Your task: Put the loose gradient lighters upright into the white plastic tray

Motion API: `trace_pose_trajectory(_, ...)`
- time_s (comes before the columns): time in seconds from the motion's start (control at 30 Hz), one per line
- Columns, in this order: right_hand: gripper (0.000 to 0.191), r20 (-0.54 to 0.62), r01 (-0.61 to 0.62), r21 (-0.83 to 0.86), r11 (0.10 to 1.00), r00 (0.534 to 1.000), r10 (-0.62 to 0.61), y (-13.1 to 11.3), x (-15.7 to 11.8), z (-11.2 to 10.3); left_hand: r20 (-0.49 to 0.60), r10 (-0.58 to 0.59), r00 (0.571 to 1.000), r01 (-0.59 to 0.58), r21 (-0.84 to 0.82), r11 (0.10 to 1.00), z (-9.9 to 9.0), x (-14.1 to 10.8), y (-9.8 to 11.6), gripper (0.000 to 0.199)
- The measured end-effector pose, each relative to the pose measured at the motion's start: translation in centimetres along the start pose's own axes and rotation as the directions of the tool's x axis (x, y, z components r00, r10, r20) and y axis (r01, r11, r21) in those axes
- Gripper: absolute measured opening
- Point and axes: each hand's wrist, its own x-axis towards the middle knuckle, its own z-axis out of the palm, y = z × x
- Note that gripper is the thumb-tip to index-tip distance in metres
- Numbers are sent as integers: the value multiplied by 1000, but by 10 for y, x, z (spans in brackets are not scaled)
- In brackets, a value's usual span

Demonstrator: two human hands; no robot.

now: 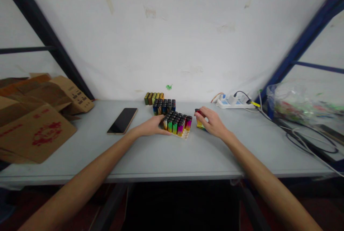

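Observation:
A white tray [185,134] stands on the table, filled with upright, shiny lighters [174,127] in green, purple and gold with black tops. A few slots show at its front right corner. My left hand [151,126] is closed on the left side of this group, fingers partly hidden behind it. Just right of the tray, my right hand [213,121] grips red-and-yellow lighters [199,122]; how many is hidden by the fingers. Behind the tray sit another group of dark blue lighters [164,106] and a block of yellow-green lighters [154,98].
A phone [123,120] lies left of my left hand. Cardboard boxes [40,123] pile up at the far left. A white power strip [236,102] with cables [298,130] and a clear plastic bag [292,98] lie on the right. The wall [172,37] bounds the back.

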Motion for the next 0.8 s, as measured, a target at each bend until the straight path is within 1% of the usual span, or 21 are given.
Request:
trace_pose_trajectory(0.1,46,74,-39,7,999,997,38,-1,-1,-2,0,-10,1000,10,9,1000,0,0,1,79)
trace_pose_trajectory(0.23,48,200,-64,98,993,979,43,-2,-3,0,20,-26,999,25,25,999,0,0,2,77)
trace_pose_trajectory(0.37,46,261,-97,157,983,964,54,-1,-5,4,31,-37,999,36,19,999,0,0,2,77)
trace_pose_trajectory(0.43,45,300,-94,163,982,953,42,0,-5,6,34,-40,999,39,22,999,0,0,2,77)
trace_pose_trajectory(0.5,45,329,-65,138,988,944,16,0,-4,9,39,-34,999,33,21,999,0,0,3,78)
trace_pose_trajectory(0.57,47,330,-25,91,996,944,-6,1,-4,12,40,-30,999,30,17,999,0,0,4,78)
trace_pose_trajectory(0.67,52,297,18,29,999,954,-26,2,-4,15,32,-32,999,32,-1,999,-1,0,6,77)
trace_pose_trajectory(0.73,53,283,21,20,1000,959,-26,3,-5,17,25,-29,999,30,-15,999,-1,-1,7,76)
trace_pose_trajectory(0.8,52,295,2,32,999,956,-12,4,-7,19,16,-17,1000,18,-30,999,-1,-1,7,75)
